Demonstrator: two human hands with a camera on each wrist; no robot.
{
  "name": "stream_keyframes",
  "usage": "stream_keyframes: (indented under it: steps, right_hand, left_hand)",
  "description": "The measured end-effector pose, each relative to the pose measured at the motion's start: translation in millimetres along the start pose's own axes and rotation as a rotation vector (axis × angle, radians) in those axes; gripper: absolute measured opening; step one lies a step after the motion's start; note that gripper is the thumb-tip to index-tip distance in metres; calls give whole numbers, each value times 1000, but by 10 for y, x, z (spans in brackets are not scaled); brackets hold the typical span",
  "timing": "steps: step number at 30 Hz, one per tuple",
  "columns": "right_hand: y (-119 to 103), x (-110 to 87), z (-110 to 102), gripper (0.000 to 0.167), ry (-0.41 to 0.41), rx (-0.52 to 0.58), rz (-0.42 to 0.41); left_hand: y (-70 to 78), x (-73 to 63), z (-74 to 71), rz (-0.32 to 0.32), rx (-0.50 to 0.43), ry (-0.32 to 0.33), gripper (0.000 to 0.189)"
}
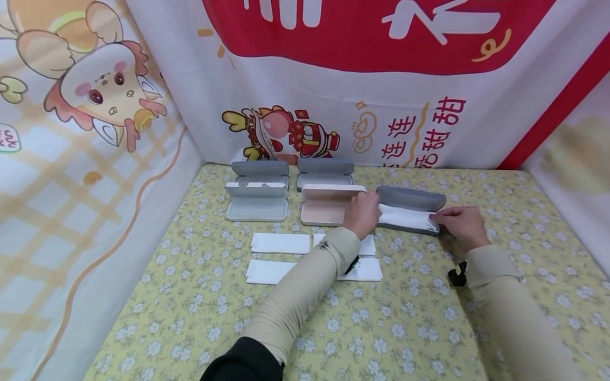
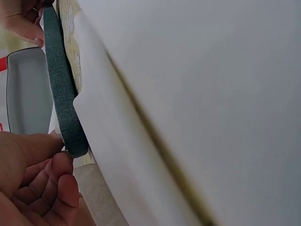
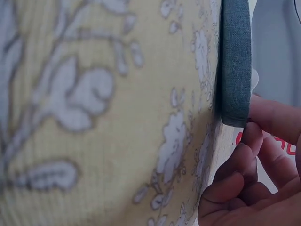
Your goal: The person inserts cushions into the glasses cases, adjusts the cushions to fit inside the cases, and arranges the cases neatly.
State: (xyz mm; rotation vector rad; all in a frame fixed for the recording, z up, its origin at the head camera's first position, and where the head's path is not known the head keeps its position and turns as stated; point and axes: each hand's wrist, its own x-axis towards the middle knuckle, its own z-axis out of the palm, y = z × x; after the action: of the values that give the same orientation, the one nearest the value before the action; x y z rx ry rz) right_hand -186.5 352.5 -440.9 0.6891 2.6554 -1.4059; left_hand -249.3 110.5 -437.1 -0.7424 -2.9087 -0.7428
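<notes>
The left hand (image 1: 363,214) and right hand (image 1: 462,225) pinch opposite ends of an open gray glasses case (image 1: 412,198), which lies between them; whether the fingers also catch the white cloth (image 1: 405,216) inside cannot be told. The case looks light and stiff, best held by its end walls; the cloth seems soft and easily creased, so best taken by its ends. The raised lid stands just behind the fingers. A pink case (image 1: 324,211) sits right beside the left fingers, leaving little space there; the flowered tablecloth (image 1: 429,307) spreads beyond the right fingers and nearer the person.
</notes>
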Motion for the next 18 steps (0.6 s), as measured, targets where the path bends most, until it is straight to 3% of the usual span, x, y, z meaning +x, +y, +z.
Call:
stream_keyframes:
  steps: [4, 9, 18]
  right_hand:
    - [14, 14, -6, 41, -1, -63, -37]
    - [29, 17, -3, 34, 32, -139, -99]
    - [25, 17, 14, 35, 50, -144, -41]
  left_hand:
    - [-1, -15, -10, 15, -1, 5, 11]
    - [-3, -39, -35, 37, -19, -31, 3]
    - [-1, 9, -96, 41, -33, -154, 9]
